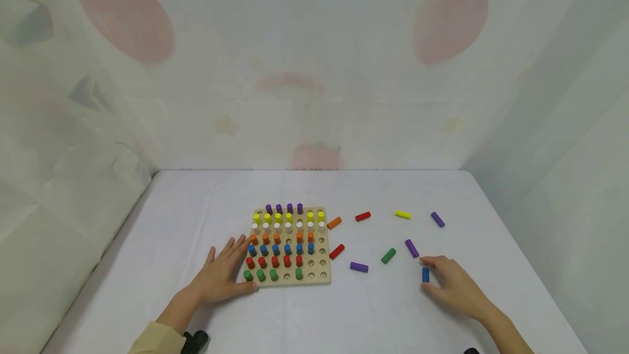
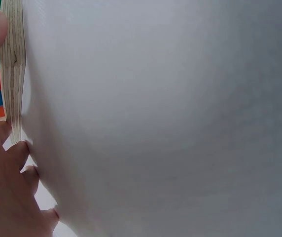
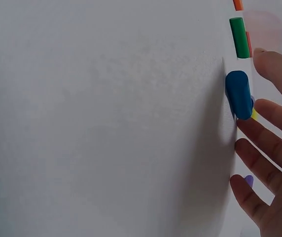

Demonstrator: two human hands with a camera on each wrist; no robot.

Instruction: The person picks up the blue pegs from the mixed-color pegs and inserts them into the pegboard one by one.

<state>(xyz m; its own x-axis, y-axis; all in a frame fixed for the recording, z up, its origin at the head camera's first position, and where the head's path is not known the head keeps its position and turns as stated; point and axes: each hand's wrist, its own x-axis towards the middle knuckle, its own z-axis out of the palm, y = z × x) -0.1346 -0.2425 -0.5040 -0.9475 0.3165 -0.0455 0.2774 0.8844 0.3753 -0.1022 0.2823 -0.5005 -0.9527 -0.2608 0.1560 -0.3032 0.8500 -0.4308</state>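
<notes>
A wooden pegboard [image 1: 314,282] lies on the table left of centre, filled with rows of coloured pegs: purple, yellow, white, orange, blue, red and green. My left hand [image 1: 218,277] rests spread along its left side, the thumb at the near left corner; in the left wrist view the board's layered edge [image 2: 14,64] shows beside the thumb. To the right, a blue peg [image 1: 425,275] sits between the thumb and forefinger of my right hand [image 1: 459,288]. A gap shows between these digits and the blue peg [image 3: 238,94] in the right wrist view.
Loose pegs lie right of the board: an orange one [image 1: 334,223], red ones [image 1: 362,216], a yellow one [image 1: 403,214], a green one [image 1: 389,255] and purple ones [image 1: 359,267]. Another purple peg [image 1: 411,248] lies just beyond my right fingertips. Printed curtains surround the white table [image 1: 383,321].
</notes>
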